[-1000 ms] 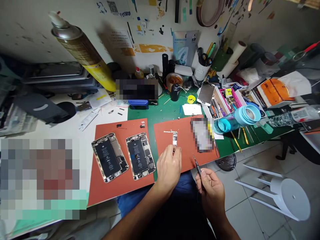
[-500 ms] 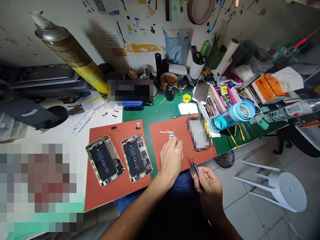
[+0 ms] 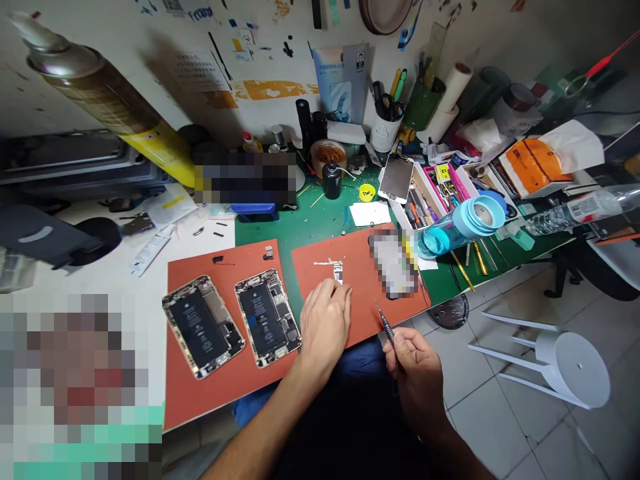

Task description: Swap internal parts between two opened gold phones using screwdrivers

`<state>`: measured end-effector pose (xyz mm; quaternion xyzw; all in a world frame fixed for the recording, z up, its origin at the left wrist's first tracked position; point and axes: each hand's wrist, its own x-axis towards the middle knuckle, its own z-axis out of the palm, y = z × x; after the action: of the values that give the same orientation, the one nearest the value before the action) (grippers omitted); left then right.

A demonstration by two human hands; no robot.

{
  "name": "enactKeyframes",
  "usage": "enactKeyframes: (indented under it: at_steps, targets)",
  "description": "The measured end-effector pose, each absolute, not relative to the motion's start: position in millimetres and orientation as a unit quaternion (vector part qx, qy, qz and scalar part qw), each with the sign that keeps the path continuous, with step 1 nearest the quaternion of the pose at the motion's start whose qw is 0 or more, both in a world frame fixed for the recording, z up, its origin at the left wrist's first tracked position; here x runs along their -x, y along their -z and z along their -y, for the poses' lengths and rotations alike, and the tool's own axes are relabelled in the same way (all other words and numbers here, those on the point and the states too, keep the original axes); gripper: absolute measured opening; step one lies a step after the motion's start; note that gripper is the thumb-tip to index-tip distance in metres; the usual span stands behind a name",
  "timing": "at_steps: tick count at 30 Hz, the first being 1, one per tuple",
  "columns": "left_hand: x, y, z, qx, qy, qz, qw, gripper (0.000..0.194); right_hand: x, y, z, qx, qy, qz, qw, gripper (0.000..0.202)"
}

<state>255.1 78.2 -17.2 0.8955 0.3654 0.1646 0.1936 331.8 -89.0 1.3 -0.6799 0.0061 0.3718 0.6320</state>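
Left hand: fingers bunched narrow; grip cannot be told
Right hand: slim tool held
Circuit board: partly exposed, right mat
Open phone: laid on left mat

You are at a small fix-it workshop for phones. You can see two open phones on a red mat, little tools in boxes, a tall spray can and a marked-up wall.
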Motion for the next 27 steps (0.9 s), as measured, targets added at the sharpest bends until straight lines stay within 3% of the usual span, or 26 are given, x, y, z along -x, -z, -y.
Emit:
enactKeyframes:
  at_steps: [27]
  targets:
    - [-275,23,-83,-0.923,-0.139,-0.319,0.161,0.027,-332,4,96,0.668,-0.371,-0.004,0.645,0.041]
